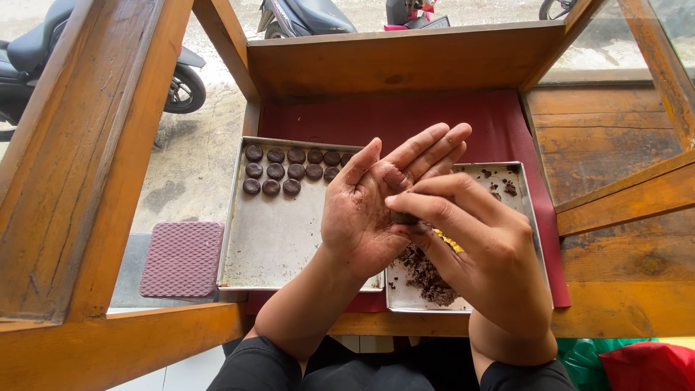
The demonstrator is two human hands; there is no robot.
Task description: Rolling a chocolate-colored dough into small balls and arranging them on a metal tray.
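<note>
Dough crumbles [426, 275] sit heaped in the tray [397, 295] just under my right hand [478, 239], whose fingertips pinch a dark dough piece [402, 216] against the open palm of my left hand [369, 210]. Beyond my left hand, flattened dough rounds [286, 171] lie in rows on a second tray [271, 239] on the desk [601, 137].

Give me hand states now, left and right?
Left hand: open, palm up, a dough piece resting on it.
Right hand: fingers pinched on the dough piece in the left palm.
</note>
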